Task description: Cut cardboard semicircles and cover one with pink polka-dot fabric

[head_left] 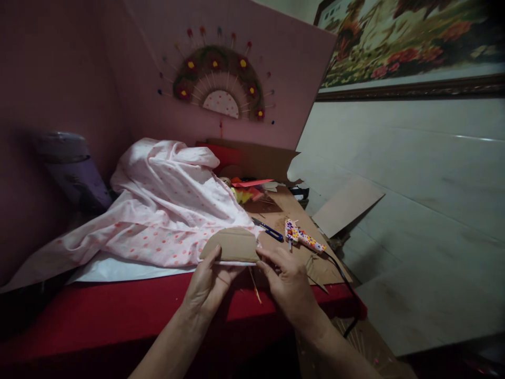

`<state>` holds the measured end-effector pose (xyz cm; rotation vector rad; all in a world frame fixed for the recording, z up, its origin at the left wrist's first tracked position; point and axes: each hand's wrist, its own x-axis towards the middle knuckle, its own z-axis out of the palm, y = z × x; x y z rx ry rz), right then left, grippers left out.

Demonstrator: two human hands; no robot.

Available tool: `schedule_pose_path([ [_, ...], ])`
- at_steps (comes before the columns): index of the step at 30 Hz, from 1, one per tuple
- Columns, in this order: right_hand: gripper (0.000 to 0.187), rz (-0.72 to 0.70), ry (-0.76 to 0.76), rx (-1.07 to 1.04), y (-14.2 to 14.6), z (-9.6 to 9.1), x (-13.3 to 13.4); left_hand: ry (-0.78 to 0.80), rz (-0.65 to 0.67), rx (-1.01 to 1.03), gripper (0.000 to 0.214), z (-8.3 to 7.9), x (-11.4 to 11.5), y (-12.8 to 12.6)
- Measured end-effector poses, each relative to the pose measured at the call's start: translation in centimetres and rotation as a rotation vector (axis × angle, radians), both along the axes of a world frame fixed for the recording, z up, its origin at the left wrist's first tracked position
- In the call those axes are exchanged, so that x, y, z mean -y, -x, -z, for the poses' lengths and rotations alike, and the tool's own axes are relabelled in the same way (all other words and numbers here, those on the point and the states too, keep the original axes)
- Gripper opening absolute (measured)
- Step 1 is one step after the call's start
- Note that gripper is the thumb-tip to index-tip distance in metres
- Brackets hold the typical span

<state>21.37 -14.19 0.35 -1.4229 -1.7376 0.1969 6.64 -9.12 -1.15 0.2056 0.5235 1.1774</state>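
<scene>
Between my two hands is a half-round piece of cardboard (231, 245), its straight edge toward me, with pale fabric showing along that edge. My left hand (209, 281) grips its left end, thumb on top and fingers underneath. At the right corner, my right hand (286, 276) pinches the edge between thumb and fingers. Pink-dotted white fabric (165, 210) lies bunched just behind and to the left. Scissors with dark blue handles (272, 232) rest beyond my right hand, near a flower-patterned glue gun (303, 237) with a black cord.
A red cloth (118, 310) covers the table front, and a cardboard sheet (292, 210) lies on its right side. Coloured scraps (252, 193) sit at the back. A fan-shaped decoration (216, 79) hangs behind. A purple container (74, 168) stands left.
</scene>
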Motion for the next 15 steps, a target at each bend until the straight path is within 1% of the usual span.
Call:
schedule_pose_path([
  [4, 0.033, 0.058, -0.137, 0.286, 0.1, 1.1, 0.2, -0.012, 0.004, 0.033, 0.038, 0.2, 0.0, 0.0],
  [7, 0.037, 0.080, -0.200, 0.404, 0.0, 1.6, 0.3, -0.016, 0.004, 0.048, 0.040, 0.4, -0.1, 0.0],
  [9, 0.037, 0.083, -0.208, 0.407, 0.0, 1.8, 0.3, -0.016, 0.004, 0.041, 0.040, 0.4, -0.1, 0.0],
  [11, 0.035, 0.069, -0.187, 0.356, 0.0, 1.8, 0.3, -0.015, 0.003, 0.031, 0.039, 0.4, -0.1, 0.0],
  [13, 0.033, 0.044, -0.162, 0.273, 0.1, 1.7, 0.4, -0.011, 0.006, 0.021, 0.037, 0.4, -0.1, 0.0],
  [15, 0.030, 0.025, -0.122, 0.147, 0.1, 1.5, 0.5, -0.010, 0.009, 0.017, 0.036, 0.3, -0.1, 0.0],
])
